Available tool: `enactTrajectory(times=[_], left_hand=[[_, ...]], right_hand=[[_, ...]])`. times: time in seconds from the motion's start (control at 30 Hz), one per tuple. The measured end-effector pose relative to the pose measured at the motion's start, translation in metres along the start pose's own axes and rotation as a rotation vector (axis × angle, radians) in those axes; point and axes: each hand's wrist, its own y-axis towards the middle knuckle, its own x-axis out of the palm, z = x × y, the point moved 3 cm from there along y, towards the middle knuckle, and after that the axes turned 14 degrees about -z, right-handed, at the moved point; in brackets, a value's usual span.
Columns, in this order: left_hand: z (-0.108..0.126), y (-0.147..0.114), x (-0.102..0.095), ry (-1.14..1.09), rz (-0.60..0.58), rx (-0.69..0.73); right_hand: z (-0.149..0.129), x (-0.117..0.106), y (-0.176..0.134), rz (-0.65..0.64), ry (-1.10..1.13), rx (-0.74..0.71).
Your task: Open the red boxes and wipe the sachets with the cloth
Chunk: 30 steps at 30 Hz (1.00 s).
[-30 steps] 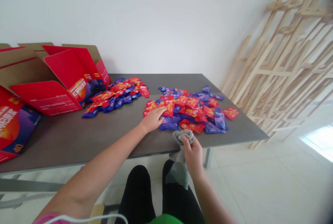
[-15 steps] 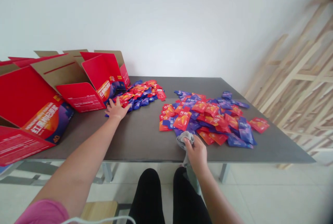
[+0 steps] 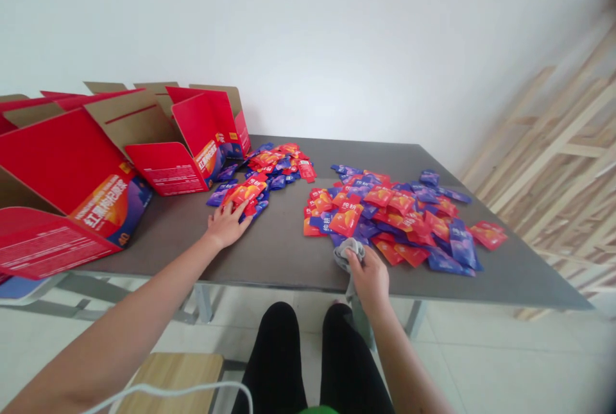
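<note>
My left hand (image 3: 228,224) lies with fingers spread on the near edge of the left pile of red and purple packets (image 3: 253,190), touching a few of them. Some packets at the back of that pile lie close to the red boxes. A grey cloth (image 3: 350,253) is gripped in my right hand (image 3: 371,276), bunched at the top with its tail hanging over the table's front edge. Just beyond that hand spreads a larger pile of red and purple packets (image 3: 385,205), printed with white characters.
Several open red cartons (image 3: 166,170) stand along the table's left side, flaps up. The dark grey table (image 3: 289,260) meets a white wall at the back. Wooden frames (image 3: 568,144) lean at the right. A wooden stool (image 3: 176,379) and a white cable (image 3: 168,390) are below left.
My left hand has moved nearer to me and slightly right, dragging some packets from the left pile with it. My right hand keeps the cloth in nearly the same place. The view has shifted a little.
</note>
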Motion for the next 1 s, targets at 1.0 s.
enactTrajectory(times=[1.0], left_hand=[[0.048, -0.024, -0.026, -0.477, 0.194, 0.167]], right_hand=[[0.000, 0.002, 0.003, -0.035, -0.068, 0.014]])
